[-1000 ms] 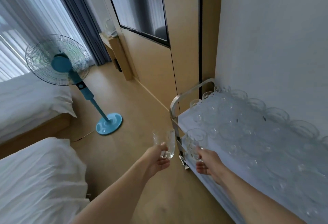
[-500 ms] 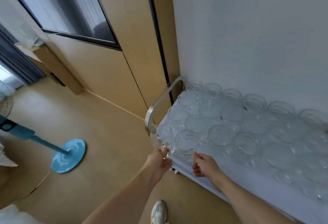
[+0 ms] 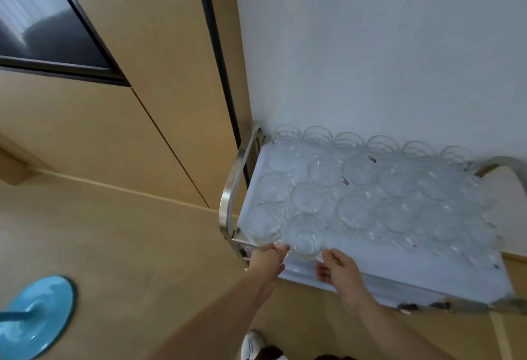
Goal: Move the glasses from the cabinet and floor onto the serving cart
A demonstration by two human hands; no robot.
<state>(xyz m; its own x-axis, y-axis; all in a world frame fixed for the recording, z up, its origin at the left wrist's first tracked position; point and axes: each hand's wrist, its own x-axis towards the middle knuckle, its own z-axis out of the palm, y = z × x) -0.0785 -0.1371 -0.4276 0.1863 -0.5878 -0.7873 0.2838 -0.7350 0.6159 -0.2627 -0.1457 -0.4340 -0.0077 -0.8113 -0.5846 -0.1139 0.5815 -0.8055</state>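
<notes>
Head view: 2 bare hands reach the serving cart (image 3: 427, 285) by the wall.
Left hand (image 3: 268, 257): fingers curled on a glass (image 3: 263, 224) at the cart's near-left corner.
Right hand (image 3: 338, 269): fingers bent just beside another glass (image 3: 303, 235); grip unclear.
Cart top: crowded with glasses.

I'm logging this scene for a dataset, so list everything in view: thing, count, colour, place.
glasses: many, too crowded to count exactly, clear, packed on the cart top
serving cart: one, white top with steel handles, against the white wall
fan base: one, blue, floor at lower left
dark panel: one, black, set in the wood wall at upper left
shoe: one, white, floor at bottom
left hand: fingers at a front corner glass
right hand: at the cart's front edge, holds nothing visible
</notes>
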